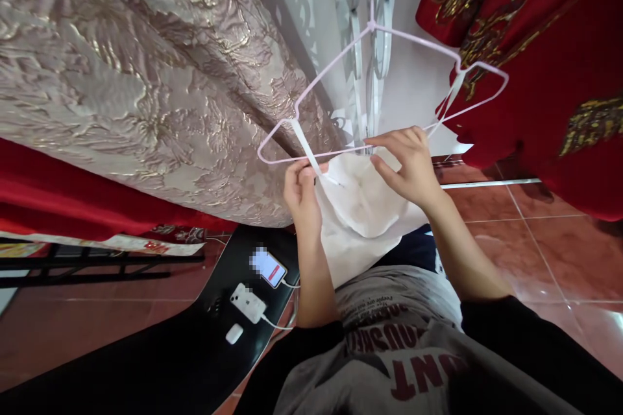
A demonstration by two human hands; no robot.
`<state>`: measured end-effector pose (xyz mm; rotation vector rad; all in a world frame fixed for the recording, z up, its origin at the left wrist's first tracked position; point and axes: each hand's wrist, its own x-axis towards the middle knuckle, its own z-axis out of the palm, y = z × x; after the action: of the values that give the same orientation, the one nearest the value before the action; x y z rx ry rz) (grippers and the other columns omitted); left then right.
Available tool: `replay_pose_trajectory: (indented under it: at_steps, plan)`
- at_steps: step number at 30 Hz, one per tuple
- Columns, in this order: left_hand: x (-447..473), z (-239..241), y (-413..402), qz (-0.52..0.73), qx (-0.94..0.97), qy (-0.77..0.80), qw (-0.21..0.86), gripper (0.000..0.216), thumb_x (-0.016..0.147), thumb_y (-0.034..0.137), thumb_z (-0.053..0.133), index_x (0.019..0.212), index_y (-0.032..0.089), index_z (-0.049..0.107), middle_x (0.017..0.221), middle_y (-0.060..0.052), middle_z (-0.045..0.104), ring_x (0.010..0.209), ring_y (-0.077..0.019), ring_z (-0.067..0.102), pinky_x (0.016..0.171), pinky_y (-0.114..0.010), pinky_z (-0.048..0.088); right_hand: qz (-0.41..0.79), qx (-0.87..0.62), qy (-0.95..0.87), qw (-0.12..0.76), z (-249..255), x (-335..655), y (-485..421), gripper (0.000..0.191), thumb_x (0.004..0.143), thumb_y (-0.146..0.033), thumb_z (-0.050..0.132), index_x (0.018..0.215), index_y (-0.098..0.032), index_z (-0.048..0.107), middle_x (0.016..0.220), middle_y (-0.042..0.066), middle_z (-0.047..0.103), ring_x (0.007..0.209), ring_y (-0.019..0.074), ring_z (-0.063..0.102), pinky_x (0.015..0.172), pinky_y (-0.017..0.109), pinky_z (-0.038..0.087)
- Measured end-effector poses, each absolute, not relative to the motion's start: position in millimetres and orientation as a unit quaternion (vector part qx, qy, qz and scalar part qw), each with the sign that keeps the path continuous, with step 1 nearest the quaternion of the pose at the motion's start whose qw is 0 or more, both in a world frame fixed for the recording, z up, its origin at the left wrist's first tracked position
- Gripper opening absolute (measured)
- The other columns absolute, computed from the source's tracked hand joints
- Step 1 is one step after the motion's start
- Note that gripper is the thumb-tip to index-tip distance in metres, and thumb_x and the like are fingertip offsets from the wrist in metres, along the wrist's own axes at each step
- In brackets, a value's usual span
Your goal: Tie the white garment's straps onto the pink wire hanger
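Note:
A cream strappy garment (363,198) hangs by its straps from a pale pink hanger (335,63). One white strap (304,142) sits in the hanger's left notch; the other strap (452,94) sits in the right notch. Low on the left strap, where it meets the garment, my left hand (302,191) is closed on it between thumb and fingers. My right hand (409,162) is over the garment's top edge near the hanger's lower bar, thumb and index finger apart, and I see nothing held in it. Its other fingers are partly hidden.
Pink-gold floral fabric (195,71) hangs on the left, red gold-trimmed fabric (545,97) on the right. White metalwork (379,58) stands behind the hanger. A black bench (185,324) at lower left bears two phones (248,303) on cables and a white earbud case (234,334). Red tiles cover the floor.

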<state>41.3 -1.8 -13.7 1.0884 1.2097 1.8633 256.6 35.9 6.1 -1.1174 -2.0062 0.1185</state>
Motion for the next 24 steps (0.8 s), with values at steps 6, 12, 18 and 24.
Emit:
replay_pose_trajectory:
  at_steps: [6,12,18,24]
  plan:
    - [19,42,-35,0.650,0.504,0.466,0.327,0.024,0.099,0.043,0.075,0.090,0.021,0.077,0.078,-0.004,0.076,0.072,-0.0163,0.069,0.069,-0.027,0.053,0.053,-0.423,-0.796,0.430,4,253,21,0.029,0.103,-0.033,0.063,0.130,-0.028,0.073,0.115,0.004,0.080,0.107,0.0259,0.068,0.103,0.047,0.044]
    - [-11,81,-2,0.715,0.453,0.317,0.428,0.048,0.104,0.064,0.053,0.121,0.028,0.079,0.149,-0.006,0.072,0.147,-0.0336,0.061,0.084,-0.037,0.064,0.067,-0.417,-0.797,0.432,5,251,15,0.034,0.104,-0.033,0.061,0.137,-0.030,0.070,0.122,0.005,0.080,0.109,0.0261,0.068,0.102,0.048,0.043]
    - [-10,39,3,0.815,0.285,0.405,0.301,0.035,0.110,0.028,0.042,0.120,0.030,0.076,0.160,0.000,0.065,0.164,-0.0272,0.042,0.100,-0.042,0.060,0.072,-0.411,-0.790,0.449,4,254,13,0.035,0.105,-0.033,0.059,0.138,-0.031,0.071,0.122,0.005,0.080,0.110,0.0258,0.069,0.104,0.049,0.045]
    - [37,12,-3,0.724,0.314,0.421,0.448,0.040,0.099,0.053,0.064,0.120,0.019,0.073,0.143,-0.018,0.074,0.136,-0.0313,0.070,0.084,-0.032,0.062,0.114,-0.368,-0.802,0.457,1,233,1,0.043,0.104,-0.033,0.061,0.146,-0.035,0.065,0.146,0.004,0.074,0.132,0.0271,0.068,0.117,0.057,0.048]
